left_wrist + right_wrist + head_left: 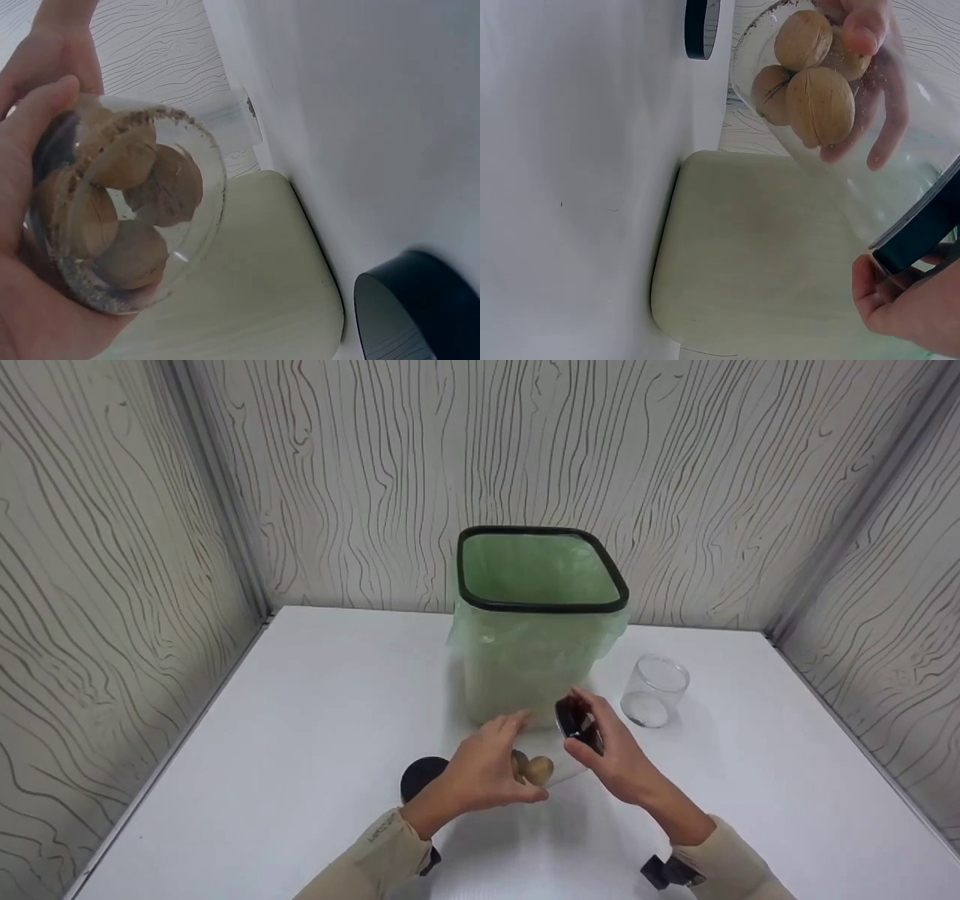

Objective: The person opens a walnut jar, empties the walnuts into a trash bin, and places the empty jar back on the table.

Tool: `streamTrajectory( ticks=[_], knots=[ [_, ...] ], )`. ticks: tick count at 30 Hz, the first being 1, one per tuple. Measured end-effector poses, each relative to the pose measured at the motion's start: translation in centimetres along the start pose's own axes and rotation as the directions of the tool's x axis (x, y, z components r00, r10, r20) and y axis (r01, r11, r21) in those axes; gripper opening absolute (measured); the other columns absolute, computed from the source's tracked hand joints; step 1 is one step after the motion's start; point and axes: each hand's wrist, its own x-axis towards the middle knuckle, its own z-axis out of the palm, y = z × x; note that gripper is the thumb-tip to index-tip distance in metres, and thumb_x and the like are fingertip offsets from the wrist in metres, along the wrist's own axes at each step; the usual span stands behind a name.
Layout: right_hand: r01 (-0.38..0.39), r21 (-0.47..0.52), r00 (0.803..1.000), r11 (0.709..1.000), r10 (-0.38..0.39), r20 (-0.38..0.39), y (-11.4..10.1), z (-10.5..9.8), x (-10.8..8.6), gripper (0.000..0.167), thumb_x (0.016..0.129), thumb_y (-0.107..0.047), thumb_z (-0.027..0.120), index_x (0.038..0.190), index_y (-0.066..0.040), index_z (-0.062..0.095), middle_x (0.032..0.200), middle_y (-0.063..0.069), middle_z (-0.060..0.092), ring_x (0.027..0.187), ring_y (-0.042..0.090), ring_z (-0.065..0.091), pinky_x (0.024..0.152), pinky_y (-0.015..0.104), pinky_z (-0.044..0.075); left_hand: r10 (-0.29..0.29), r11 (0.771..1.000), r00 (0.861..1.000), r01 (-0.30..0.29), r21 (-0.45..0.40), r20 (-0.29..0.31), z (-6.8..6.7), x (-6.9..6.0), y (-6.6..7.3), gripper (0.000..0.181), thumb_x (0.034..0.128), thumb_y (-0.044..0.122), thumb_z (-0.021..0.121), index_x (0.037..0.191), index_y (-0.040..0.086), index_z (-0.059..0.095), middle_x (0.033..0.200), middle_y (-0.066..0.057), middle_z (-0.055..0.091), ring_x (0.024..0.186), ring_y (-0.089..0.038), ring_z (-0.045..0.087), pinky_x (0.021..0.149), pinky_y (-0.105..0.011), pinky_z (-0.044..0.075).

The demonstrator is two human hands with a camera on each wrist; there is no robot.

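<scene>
My left hand (487, 765) grips a clear jar (877, 195) near its base, tilted off the table. Several walnuts (821, 105) lie inside at the base end, with brown crumbs along the bottom edge in the left wrist view. At the jar's other end, my right hand (615, 750) holds a black lid (922, 232) by its edge, fingers and thumb on opposite sides. The lid stands against or very close to the mouth; whether it is seated there I cannot tell.
Just beyond the hands stands a pale bin (525, 675) with a green liner and black rim. An empty clear jar (656, 690) is to its right. Another black lid (424, 776) is on the white table (315, 720) by the left wrist. Patterned walls (360, 472) enclose the table.
</scene>
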Motion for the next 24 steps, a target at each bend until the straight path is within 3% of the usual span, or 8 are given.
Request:
streamTrajectory(
  ticks=[4,9,19,24],
  knots=[
    [-0.063,-0.017,0.998,0.998,0.063,-0.003,-0.3,0.2,0.0,0.070,0.090,-0.029,0.058,0.146,0.000,0.028,0.140,0.019,0.039,0.121,0.032,0.044,0.094,0.052,0.041,0.003,1.000,1.000,-0.002,0.021,-0.023,0.2,0.1,0.1,0.099,0.0653,0.054,0.079,0.142,0.009,0.036,0.124,0.000,0.054,0.108,-0.014,0.054,0.088,-0.033,0.047],
    [-0.069,-0.022,0.998,0.997,0.069,-0.010,-0.2,0.2,0.1,0.070,0.088,-0.028,0.060,0.145,0.000,0.030,0.137,0.019,0.042,0.117,0.031,0.047,0.092,0.051,0.042,0.004,1.000,1.000,-0.004,0.016,-0.016,0.0,0.0,0.0,0.100,0.0650,0.054,0.079,0.142,0.009,0.036,0.125,-0.001,0.054,0.110,-0.015,0.053,0.089,-0.034,0.046],
    [0.033,-0.023,0.999,0.999,-0.033,0.006,0.2,-0.2,-0.1,0.069,0.085,-0.023,0.063,0.143,-0.001,0.033,0.132,0.011,0.047,0.115,0.022,0.048,0.091,0.051,0.043,0.025,0.998,0.999,-0.022,-0.064,0.037,-0.6,-0.1,-0.3,0.098,0.0649,0.052,0.081,0.142,0.011,0.036,0.125,0.000,0.054,0.111,-0.013,0.052,0.089,-0.033,0.046],
    [0.099,-0.021,0.995,0.995,-0.098,0.012,0.4,-0.4,-0.3,0.070,0.083,-0.022,0.065,0.143,-0.004,0.035,0.133,0.007,0.047,0.115,0.023,0.047,0.087,0.051,0.044,0.031,0.994,0.998,-0.025,-0.103,0.060,-0.9,-0.2,-0.3,0.099,0.0642,0.052,0.082,0.142,0.010,0.037,0.123,0.001,0.054,0.102,-0.010,0.053,0.087,-0.030,0.046]
  ],
)
